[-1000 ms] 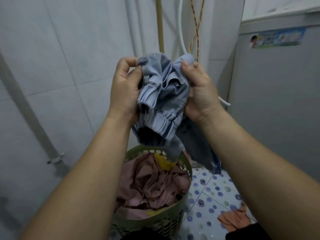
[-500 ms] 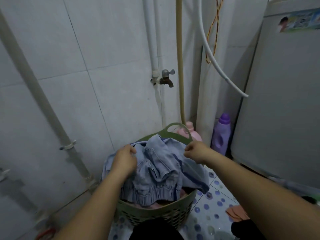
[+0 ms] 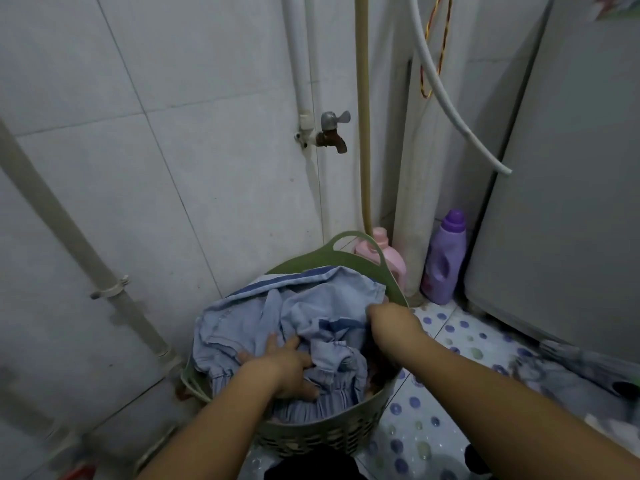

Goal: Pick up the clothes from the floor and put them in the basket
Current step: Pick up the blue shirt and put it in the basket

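From my head view, the pale blue denim garment (image 3: 294,327) lies crumpled on top of the green basket (image 3: 360,427), soft folds and a gathered elastic hem spilling toward its left rim. My left hand (image 3: 287,365) presses flat on the cloth, fingers spread. My right hand (image 3: 391,320) digs into the fabric near the far edge; I cannot tell whether it grips. The basket is smooth plastic with a lattice wall and looped handle.
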Available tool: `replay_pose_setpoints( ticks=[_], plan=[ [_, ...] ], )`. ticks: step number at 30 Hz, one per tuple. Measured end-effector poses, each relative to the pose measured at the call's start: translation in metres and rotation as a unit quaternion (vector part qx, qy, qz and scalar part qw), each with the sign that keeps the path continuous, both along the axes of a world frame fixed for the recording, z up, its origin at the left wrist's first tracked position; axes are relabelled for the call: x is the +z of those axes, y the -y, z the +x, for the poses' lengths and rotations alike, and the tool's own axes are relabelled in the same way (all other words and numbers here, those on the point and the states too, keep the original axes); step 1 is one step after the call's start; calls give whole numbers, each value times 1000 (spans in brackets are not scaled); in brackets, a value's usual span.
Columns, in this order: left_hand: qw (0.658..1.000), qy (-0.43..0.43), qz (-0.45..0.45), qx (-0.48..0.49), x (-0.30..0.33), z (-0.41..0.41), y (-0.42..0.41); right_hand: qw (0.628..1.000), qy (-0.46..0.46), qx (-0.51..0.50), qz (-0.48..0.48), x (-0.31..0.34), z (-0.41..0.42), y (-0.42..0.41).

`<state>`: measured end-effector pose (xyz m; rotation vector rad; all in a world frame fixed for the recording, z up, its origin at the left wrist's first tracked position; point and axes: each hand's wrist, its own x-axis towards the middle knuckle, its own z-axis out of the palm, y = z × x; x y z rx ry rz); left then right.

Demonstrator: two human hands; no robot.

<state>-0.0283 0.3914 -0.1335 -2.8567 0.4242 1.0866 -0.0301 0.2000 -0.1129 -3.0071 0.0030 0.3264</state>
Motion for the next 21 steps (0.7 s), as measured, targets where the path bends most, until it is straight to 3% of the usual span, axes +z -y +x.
replay_pose_setpoints(
  ticks=[2,4,7,9,12,17,21],
  plan=[
    [999,-26,26,-3,-10,0,-3,998,14,16,51,-2,10,-3],
    [996,-58,62,-19,-19,2,-1,995,-39,66,71,-11,16,-4],
    [990,-94,102,-37,-26,1,6,979,-140,142,-32,-24,11,-2],
    [987,-105,112,-50,-20,3,14,976,-147,145,-74,-29,10,6],
    [988,-100,99,-70,14,12,31,994,-77,81,-3,-22,12,31],
    [996,28,69,-57,78,32,87,986,-22,-67,152,6,4,115],
    [973,158,-84,-148,91,37,167,955,-48,-222,191,1,-23,203]
  ],
)
